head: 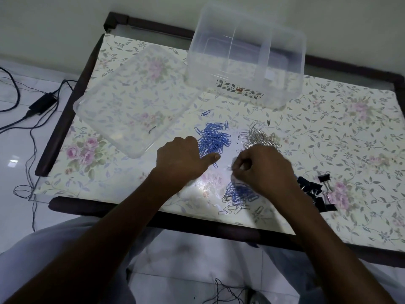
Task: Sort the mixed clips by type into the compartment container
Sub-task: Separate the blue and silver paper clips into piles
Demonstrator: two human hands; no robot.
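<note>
Head cam: your left hand (182, 159) is curled, thumb out, holding nothing, beside the blue paper clip pile (213, 140). Your right hand (265, 170) pinches something tiny over the mixed clips (237, 196), can't tell what. The clear compartment container (245, 58) sits behind, silver clips (259, 137) in front of it.

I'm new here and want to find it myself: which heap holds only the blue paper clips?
Start at the clear compartment container at the table's far edge and come toward the hands. The blue heap lies beside the left hand; its right neighbour is all silver.
</note>
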